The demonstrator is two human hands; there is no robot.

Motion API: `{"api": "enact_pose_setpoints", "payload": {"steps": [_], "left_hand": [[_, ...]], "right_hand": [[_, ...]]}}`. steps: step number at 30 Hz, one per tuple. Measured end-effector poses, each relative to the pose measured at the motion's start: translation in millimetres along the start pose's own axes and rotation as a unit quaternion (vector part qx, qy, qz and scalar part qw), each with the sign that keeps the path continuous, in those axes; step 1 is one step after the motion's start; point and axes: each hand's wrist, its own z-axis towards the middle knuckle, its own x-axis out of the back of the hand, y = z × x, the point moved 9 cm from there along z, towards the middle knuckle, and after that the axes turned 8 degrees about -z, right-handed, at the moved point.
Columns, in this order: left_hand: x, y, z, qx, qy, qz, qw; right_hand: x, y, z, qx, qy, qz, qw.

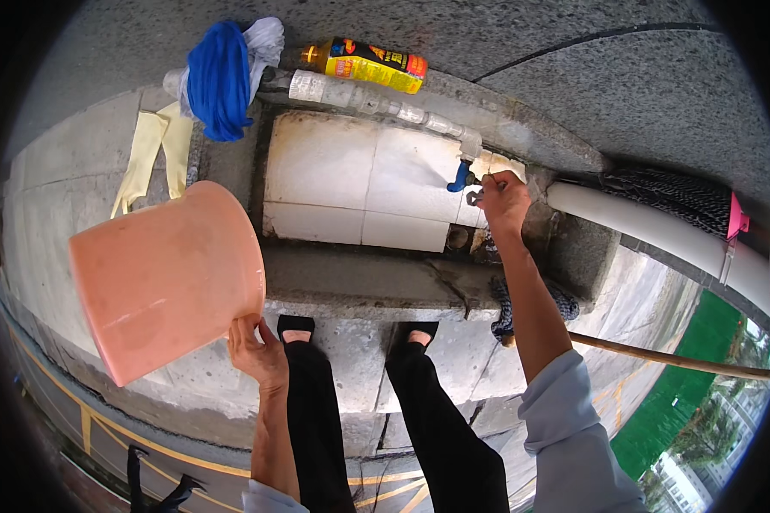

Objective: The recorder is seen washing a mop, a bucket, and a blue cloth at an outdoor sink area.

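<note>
A pink plastic bucket [167, 276] hangs tilted on its side at the left. My left hand [256, 353] pinches it by the rim, and its inside is turned away from my view. On the right, the fingers of my right hand [507, 199] grip the handle of a water tap, partly hiding it. The tap has a blue spout [460, 176], and a fine spray of water leaves it toward the left. Under the spray is a shallow sink of white tiles [321, 160], stained brown at the edges, with a round drain hole [457, 237] near its front right.
A pale pipe [410, 114] feeds the tap along the wall. Behind it lies a yellow-labelled bottle [378, 64]. Blue cloth [218, 80] and cream rubber gloves [144, 157] rest at the left. A mop [532, 308] leans by the concrete kerb [372, 282]; a white drainpipe [654, 224] runs right.
</note>
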Motion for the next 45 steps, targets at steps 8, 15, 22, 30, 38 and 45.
{"api": "enact_pose_setpoints", "payload": {"steps": [8,15,22,30,38,45], "left_hand": [[8.9,-1.7,12.8,-0.007,0.011,0.047,0.999],[8.5,4.8,24.1,-0.027,0.001,0.076,0.997],[60.0,0.0,59.3,-0.045,-0.040,0.048,0.997],[188.2,-5.5,135.9,0.040,0.000,-0.105,0.994],[178.5,49.4,156.1,-0.013,-0.086,-0.160,0.983],[151.5,30.7,132.8,0.077,-0.180,-0.281,0.939]], "right_hand": [[-64.6,61.5,-19.7,-0.455,-0.082,0.386,0.798],[-6.1,70.4,3.0,-0.252,0.039,0.254,0.933],[23.6,75.1,-62.3,-0.294,-0.083,0.290,0.907],[27.8,77.8,-138.5,-0.325,-0.135,0.494,0.795],[50.7,55.9,-183.1,-0.295,-0.042,0.411,0.862],[52.1,-64.2,-252.2,-0.346,-0.053,0.574,0.741]]}}
